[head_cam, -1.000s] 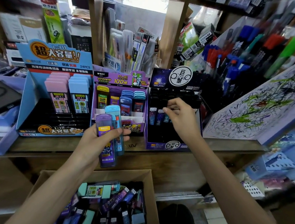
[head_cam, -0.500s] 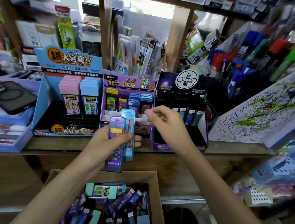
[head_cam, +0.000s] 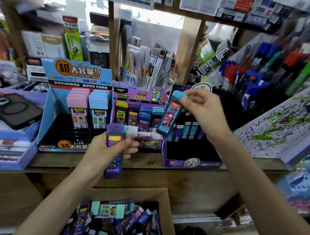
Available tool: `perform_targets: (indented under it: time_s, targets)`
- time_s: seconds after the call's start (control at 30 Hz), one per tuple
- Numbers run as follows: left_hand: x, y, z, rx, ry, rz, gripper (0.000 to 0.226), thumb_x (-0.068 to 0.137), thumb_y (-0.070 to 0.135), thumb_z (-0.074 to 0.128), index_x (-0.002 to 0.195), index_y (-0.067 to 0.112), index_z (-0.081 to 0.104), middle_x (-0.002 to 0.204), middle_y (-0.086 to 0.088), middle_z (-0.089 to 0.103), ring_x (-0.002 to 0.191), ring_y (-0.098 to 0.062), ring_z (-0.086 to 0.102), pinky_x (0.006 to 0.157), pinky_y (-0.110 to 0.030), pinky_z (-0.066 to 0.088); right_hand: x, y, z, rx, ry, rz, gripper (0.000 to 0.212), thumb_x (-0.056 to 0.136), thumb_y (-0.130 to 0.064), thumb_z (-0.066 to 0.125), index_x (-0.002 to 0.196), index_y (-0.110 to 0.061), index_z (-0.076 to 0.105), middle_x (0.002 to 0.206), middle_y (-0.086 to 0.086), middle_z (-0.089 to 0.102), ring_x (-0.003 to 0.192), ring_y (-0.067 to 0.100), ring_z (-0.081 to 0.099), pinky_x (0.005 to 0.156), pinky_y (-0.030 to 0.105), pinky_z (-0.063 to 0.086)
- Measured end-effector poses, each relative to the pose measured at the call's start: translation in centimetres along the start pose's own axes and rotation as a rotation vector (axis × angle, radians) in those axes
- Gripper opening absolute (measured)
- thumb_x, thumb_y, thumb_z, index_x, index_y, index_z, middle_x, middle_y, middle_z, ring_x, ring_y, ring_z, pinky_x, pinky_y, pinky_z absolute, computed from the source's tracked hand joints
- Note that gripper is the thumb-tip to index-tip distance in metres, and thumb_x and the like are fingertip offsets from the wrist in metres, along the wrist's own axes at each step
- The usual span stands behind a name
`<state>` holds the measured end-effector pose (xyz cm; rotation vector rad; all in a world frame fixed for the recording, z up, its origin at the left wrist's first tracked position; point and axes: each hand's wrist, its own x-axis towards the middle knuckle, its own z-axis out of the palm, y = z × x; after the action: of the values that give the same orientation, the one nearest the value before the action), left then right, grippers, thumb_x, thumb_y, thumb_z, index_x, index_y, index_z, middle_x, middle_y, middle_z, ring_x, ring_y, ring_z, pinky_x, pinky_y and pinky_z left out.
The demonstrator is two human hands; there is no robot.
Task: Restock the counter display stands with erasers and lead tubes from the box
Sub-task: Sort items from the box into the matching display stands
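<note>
My left hand (head_cam: 105, 150) grips a purple lead tube (head_cam: 113, 151) upright in front of the counter edge. My right hand (head_cam: 203, 110) pinches the cap of a blue lead tube (head_cam: 169, 116), which hangs tilted between the purple display stand (head_cam: 139, 95) and the dark display stand (head_cam: 189, 161). The purple stand holds yellow, purple and blue tubes in rows. The dark stand has a few tubes at its back. A cardboard box (head_cam: 167, 211) below the counter holds several lead tubes and a teal eraser (head_cam: 108, 209).
A light blue display stand (head_cam: 47, 112) with pink and blue refill cases sits to the left. A phone in a dark case (head_cam: 12, 109) lies on a lilac tray at far left. Pens fill racks at the right, beside a scribbled test pad (head_cam: 283, 125).
My right hand left the dark stand, came to my left hand and took the blue tube from it, then lifted it to the right. My left hand now holds only the purple tube.
</note>
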<state>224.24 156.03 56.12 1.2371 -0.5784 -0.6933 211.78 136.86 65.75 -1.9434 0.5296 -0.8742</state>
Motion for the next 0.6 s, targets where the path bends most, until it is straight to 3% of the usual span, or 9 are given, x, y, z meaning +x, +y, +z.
perform_targets:
  time_s: [0.1, 0.2, 0.3, 0.43, 0.5, 0.6]
  targets:
    - [0.1, -0.1, -0.4, 0.04, -0.026, 0.033, 0.018, 0.079, 0.02, 0.062, 0.094, 0.013, 0.067, 0.081, -0.011, 0.074, 0.065, -0.017, 0.07, 0.057, -0.023, 0.055, 1.0, 0.0, -0.4, -0.083, 0.014, -0.053, 0.018, 0.088, -0.01, 0.063, 0.082, -0.025, 0.056, 0.072, -0.004, 0.064, 0.067, 0.01, 0.065, 0.065, 0.026, 0.053]
    - [0.1, -0.3, -0.7, 0.067, -0.059, 0.052, 0.028, 0.074, 0.024, 0.066, 0.099, 0.01, 0.066, 0.068, -0.01, 0.068, 0.05, -0.015, 0.055, 0.049, -0.024, 0.049, 1.5, 0.5, 0.3, -0.186, 0.025, -0.115, 0.018, 0.088, -0.012, 0.064, 0.083, -0.026, 0.055, 0.076, -0.006, 0.063, 0.068, 0.006, 0.064, 0.067, 0.021, 0.053]
    - [0.1, -0.6, -1.0, 0.068, -0.088, 0.042, 0.036, 0.071, 0.028, 0.07, 0.102, 0.013, 0.067, 0.062, -0.008, 0.061, 0.047, -0.015, 0.049, 0.046, -0.025, 0.045, 1.7, 1.3, 1.5, -0.278, -0.007, -0.153, 0.011, 0.088, -0.013, 0.063, 0.089, -0.022, 0.056, 0.084, -0.003, 0.063, 0.077, 0.01, 0.063, 0.071, 0.018, 0.052]
    - [0.1, -0.9, -1.4, 0.028, -0.085, 0.016, 0.012, 0.081, 0.015, 0.067, 0.092, 0.015, 0.061, 0.063, -0.01, 0.061, 0.048, -0.017, 0.048, 0.047, -0.027, 0.044, 2.2, 2.5, 2.6, -0.4, -0.095, -0.16, 0.011, 0.087, -0.014, 0.064, 0.091, -0.021, 0.057, 0.084, -0.005, 0.061, 0.076, 0.007, 0.057, 0.068, 0.015, 0.047]
    - [0.1, -1.1, -1.5, 0.031, -0.088, 0.026, 0.014, 0.087, 0.006, 0.061, 0.1, 0.009, 0.055, 0.065, -0.011, 0.063, 0.048, -0.018, 0.048, 0.048, -0.028, 0.045, 2.3, 3.0, 3.0, -0.484, -0.125, -0.188, 0.008, 0.087, -0.016, 0.065, 0.092, -0.02, 0.059, 0.082, -0.008, 0.058, 0.075, 0.006, 0.053, 0.071, 0.018, 0.043]
    - [-0.1, -1.1, -1.5, 0.041, -0.077, 0.027, 0.028, 0.087, 0.01, 0.059, 0.112, 0.003, 0.049, 0.079, -0.015, 0.069, 0.05, -0.019, 0.053, 0.049, -0.028, 0.047, 2.4, 3.6, 3.5, -0.769, -0.134, -0.357, 0.014, 0.086, -0.022, 0.065, 0.097, -0.014, 0.063, 0.092, -0.001, 0.058, 0.09, 0.015, 0.046, 0.08, 0.028, 0.036]
